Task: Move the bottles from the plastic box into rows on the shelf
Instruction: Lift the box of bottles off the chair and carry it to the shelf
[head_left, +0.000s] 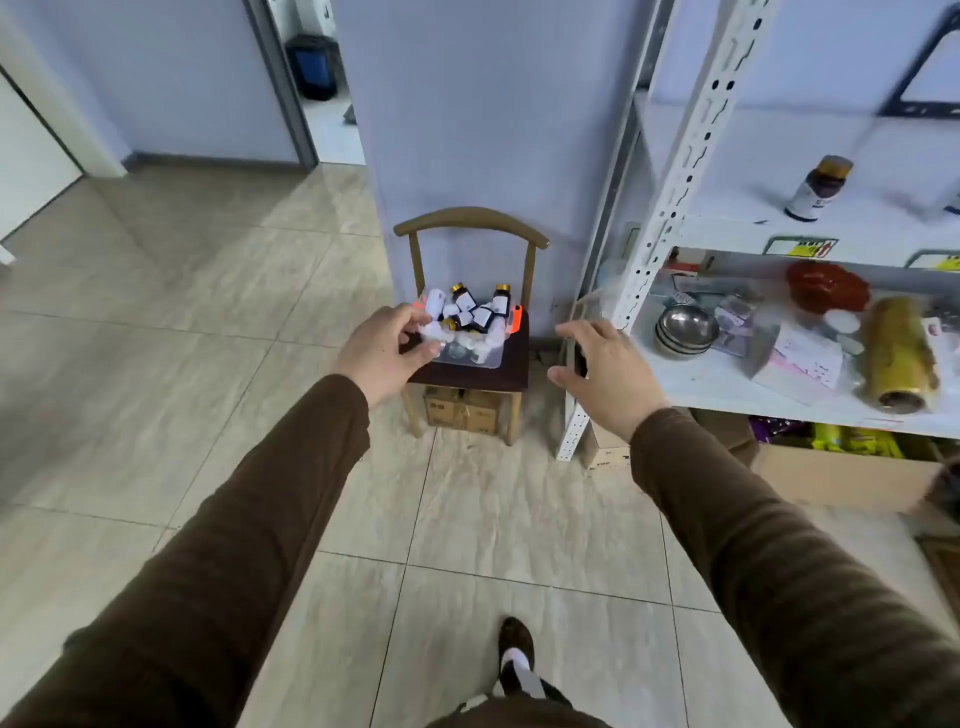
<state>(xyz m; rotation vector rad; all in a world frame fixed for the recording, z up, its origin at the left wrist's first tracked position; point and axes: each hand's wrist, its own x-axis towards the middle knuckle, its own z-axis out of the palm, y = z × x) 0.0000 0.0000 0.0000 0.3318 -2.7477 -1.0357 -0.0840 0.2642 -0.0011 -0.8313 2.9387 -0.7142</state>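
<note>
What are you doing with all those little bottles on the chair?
A person is reaching both hands toward a clear plastic box full of little bottles, which sits on a small wooden chair. The left hand is right at the box's edge; the right hand hovers open beside it, holding nothing. One brown bottle already stands on the white shelf. The rest still wait in the box.

Jumbled bottles (470, 317) in clear plastic box (488, 358)

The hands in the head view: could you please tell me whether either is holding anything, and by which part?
Neither clearly holds anything. The left hand reaches over the plastic box of bottles; the right hand hovers open.
</note>
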